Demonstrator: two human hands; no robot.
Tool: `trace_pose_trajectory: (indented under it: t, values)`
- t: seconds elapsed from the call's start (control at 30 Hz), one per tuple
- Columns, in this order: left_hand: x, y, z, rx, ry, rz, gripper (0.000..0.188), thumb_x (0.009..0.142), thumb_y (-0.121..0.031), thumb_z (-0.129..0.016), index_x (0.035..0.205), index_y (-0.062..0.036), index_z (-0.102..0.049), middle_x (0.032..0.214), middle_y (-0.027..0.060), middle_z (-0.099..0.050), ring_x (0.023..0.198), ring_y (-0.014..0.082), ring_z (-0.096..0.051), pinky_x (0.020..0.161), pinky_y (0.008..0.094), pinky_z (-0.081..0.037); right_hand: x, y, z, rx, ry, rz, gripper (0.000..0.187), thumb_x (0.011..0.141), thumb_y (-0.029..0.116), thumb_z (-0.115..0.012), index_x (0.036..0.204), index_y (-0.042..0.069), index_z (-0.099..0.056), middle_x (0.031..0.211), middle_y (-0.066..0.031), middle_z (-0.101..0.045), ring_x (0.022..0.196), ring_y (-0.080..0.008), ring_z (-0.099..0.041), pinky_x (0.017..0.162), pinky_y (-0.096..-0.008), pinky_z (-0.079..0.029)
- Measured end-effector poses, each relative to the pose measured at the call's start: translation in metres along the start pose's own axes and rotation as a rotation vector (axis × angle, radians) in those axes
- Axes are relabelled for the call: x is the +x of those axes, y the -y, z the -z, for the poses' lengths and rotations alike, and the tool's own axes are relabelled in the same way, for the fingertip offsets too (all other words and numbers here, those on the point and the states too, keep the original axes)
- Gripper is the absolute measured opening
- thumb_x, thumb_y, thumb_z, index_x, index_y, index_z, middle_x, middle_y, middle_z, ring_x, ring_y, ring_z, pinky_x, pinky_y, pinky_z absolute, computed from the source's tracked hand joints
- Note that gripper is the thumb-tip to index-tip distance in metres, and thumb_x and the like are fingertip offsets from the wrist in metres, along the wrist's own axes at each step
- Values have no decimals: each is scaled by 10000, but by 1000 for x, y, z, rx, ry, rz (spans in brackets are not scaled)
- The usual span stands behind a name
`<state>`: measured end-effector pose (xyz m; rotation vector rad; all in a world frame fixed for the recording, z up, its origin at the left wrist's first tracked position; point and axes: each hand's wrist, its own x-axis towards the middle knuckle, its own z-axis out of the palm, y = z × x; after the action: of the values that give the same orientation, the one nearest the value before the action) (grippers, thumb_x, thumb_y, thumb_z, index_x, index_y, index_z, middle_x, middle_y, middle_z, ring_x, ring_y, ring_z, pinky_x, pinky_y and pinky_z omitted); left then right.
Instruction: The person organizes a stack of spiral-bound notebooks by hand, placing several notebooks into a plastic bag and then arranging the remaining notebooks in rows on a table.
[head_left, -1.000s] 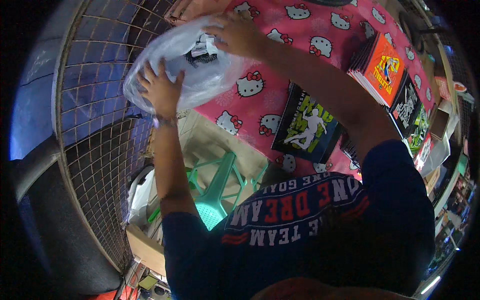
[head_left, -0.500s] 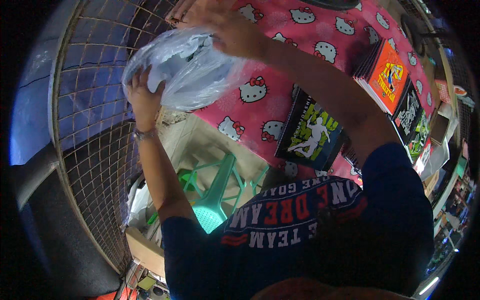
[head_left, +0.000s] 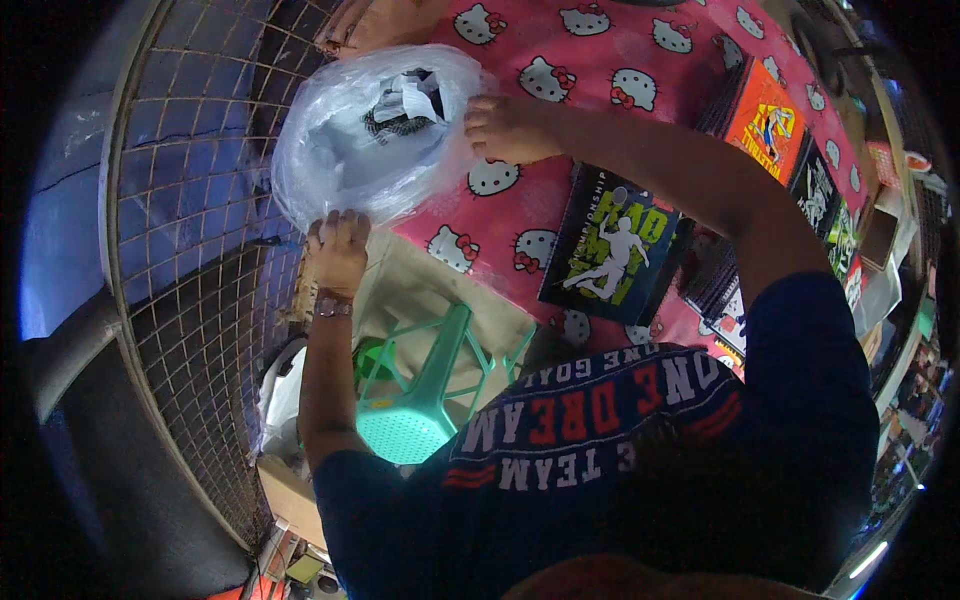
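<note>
A clear plastic bag point(head_left: 300, 165) lies with its mouth spread wide at the table's far left corner. Inside it, a crumpled black-and-white piece point(head_left: 400, 108) shows, though I cannot make out its kind. My left hand point(head_left: 338, 250), a watch on its wrist, has its fingers curled over the bag's near rim. On the right side of the bag, my right hand point(head_left: 512, 128) grips the edge with bent fingers. Just right of the bag lies a black spiral notebook point(head_left: 615, 250) with a white figure and green lettering, under my right forearm.
A pink cartoon-print cloth point(head_left: 570, 75) covers the table. Stacked notebooks, with an orange cover point(head_left: 765, 125) uppermost, stand at the right. A rusty wire mesh point(head_left: 190, 230) rises along the left. A green plastic stool point(head_left: 410, 430) stands below the table edge.
The bag's mouth has been spread wider, so its contents show. My right hand came down to its right edge, and my left hand moved nearer to me along the rim.
</note>
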<state>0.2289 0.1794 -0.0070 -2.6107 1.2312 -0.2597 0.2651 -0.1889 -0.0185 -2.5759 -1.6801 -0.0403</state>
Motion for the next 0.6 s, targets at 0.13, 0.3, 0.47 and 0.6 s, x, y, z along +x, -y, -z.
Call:
trace_pose_trajectory:
  t: [0.13,0.3,0.47,0.6]
  values:
    - [-10,9,-3,-7,-51,124,341,756,-124,-565,1087,-165,-631,1211,96,-506,1178,322,-457,1004,522,-333,-9,-16,0,30,-182,-78,143,738,174,-622,855,97,-651,1017,-8,-626,1011,-195,-561,900,-353,-412]
    - [-8,24,-14,-709,-195,452,225,731,-132,-646,949,-118,-703,1288,71,-466,1198,365,-411,997,447,-356,8,-43,6,685,-371,-723,226,726,196,-597,900,58,-643,863,-153,-644,817,-294,-637,719,-438,-504]
    - [64,14,17,-123,-197,650,217,712,-212,-684,914,-130,-689,1184,61,-547,1134,289,-458,957,425,-347,29,-28,0,384,-532,-773,330,758,170,-618,1081,103,-613,951,-123,-635,862,-265,-626,753,-379,-500]
    - [66,40,22,-381,-374,579,232,672,-195,-708,893,-138,-669,1082,73,-600,1068,308,-504,923,434,-356,23,-26,36,631,-447,-773,360,790,171,-615,1146,115,-601,979,-131,-631,877,-241,-631,788,-342,-506]
